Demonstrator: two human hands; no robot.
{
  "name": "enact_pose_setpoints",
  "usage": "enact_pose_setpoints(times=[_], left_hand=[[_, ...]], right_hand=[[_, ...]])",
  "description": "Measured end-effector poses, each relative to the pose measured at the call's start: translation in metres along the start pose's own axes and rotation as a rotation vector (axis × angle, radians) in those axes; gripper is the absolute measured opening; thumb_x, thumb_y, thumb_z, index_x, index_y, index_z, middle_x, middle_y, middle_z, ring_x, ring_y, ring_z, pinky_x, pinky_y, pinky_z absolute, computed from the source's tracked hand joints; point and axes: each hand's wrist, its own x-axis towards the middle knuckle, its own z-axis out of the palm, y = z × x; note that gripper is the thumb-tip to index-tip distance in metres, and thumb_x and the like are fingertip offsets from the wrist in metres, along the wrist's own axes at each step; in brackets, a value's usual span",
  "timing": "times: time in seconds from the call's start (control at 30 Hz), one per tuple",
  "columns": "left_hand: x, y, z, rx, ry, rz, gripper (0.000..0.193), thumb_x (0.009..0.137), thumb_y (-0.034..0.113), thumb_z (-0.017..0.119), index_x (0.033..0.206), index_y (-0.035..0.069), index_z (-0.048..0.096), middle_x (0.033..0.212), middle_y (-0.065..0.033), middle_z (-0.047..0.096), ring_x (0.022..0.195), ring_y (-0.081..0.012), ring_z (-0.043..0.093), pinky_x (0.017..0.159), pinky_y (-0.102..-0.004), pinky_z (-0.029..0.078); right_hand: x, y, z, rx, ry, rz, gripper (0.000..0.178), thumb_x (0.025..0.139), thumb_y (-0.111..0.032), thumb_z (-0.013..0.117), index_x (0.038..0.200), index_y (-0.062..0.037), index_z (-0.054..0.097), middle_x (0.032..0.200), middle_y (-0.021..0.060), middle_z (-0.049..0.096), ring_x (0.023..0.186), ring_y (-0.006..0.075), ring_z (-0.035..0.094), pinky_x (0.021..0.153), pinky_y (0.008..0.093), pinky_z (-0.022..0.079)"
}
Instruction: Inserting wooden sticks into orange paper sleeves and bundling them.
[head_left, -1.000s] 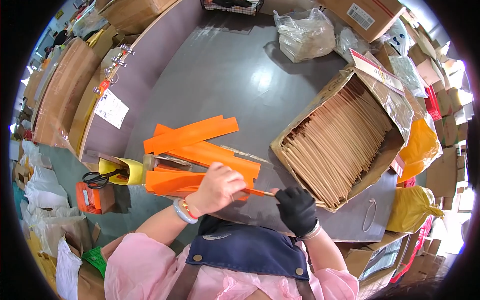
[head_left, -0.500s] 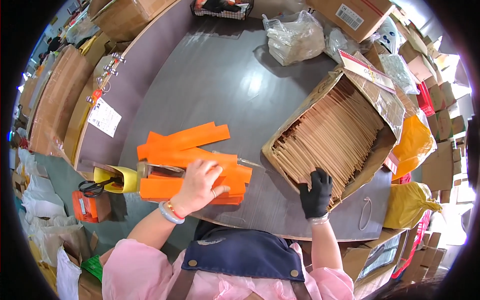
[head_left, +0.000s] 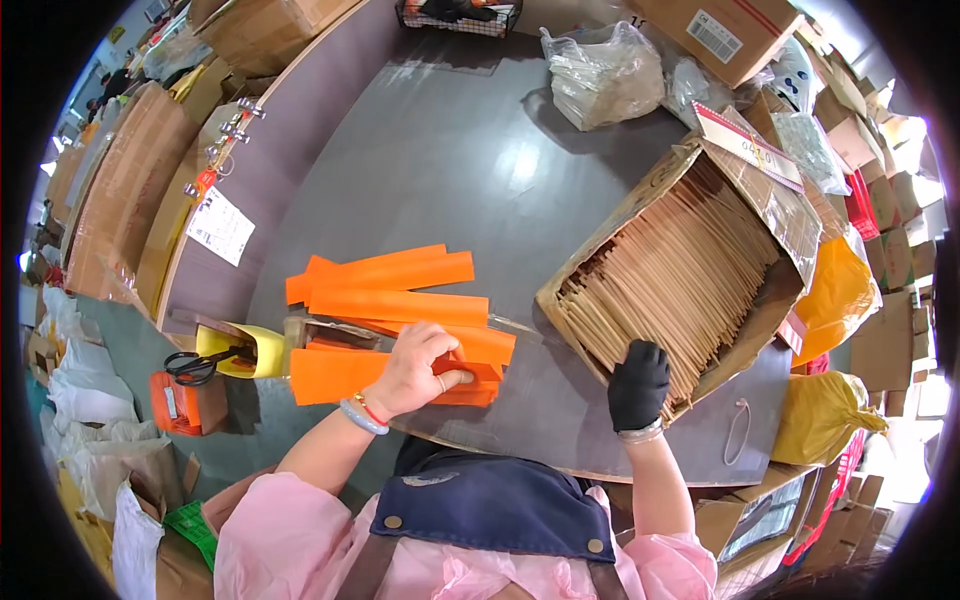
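The bare left hand [head_left: 420,368] lies palm-down on a stack of flat orange sleeves [head_left: 400,330], fingers curled over the near edge of the top one and pinching it; a bangle sits on that wrist. The stack rests on the grey table [head_left: 450,170] just in front of the person, toward seven o'clock from the table's middle. More orange sleeves fan out at eleven o'clock from the hand, overlapping each other. Under the stack a shallow brown tray or box edge shows, though how much of the pile sits inside it is hard to tell from here.

The right hand [head_left: 638,383], in a black glove, is at three o'clock from the left one and well apart from it. It is pressed down into the near corner of a large open cardboard box [head_left: 770,215], fingers bent over the ends of the thin brown sticks [head_left: 670,270] that fill it in tight rows. Whether it has actually closed on any sticks I cannot tell; the fingertips are buried among them.

At nine o'clock from the orange stack a yellow tape holder [head_left: 245,350] sits at the table's edge with black scissors [head_left: 195,365] lying across it, and below that an orange box [head_left: 175,402]. A white paper tag [head_left: 220,225] lies on the raised board at ten o'clock. At twelve o'clock, on the far side of the table, a clear plastic bag [head_left: 600,75] stands beside more cardboard cartons. Yellow bags [head_left: 835,290] lie at three o'clock beyond the box.
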Motion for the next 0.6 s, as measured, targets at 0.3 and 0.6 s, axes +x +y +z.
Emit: enact_pose_setpoints(times=[0.3,0.6], left_hand=[[-0.005,-0.005,-0.002,-0.059,-0.093,0.019,0.026,0.071,0.027,0.085,0.081,0.013,0.065,0.080,0.0011,0.058,0.076,-0.0179,0.055,0.075,-0.0323,0.034],[-0.003,-0.003,-0.006,-0.094,-0.081,0.116,0.022,0.071,0.020,0.081,0.079,0.011,0.064,0.080,0.0015,0.059,0.078,-0.0178,0.057,0.075,-0.0344,0.035]], right_hand=[[-0.013,-0.036,-0.061,0.480,-0.243,-0.266,0.023,0.079,-0.008,0.063,0.102,-0.0098,0.062,0.086,0.0128,0.060,0.084,0.0346,0.060,0.074,0.0458,0.047],[-0.016,-0.036,-0.066,0.514,-0.327,-0.293,0.025,0.077,-0.007,0.065,0.102,-0.0103,0.066,0.086,0.0118,0.061,0.083,0.0336,0.061,0.070,0.0447,0.049]])
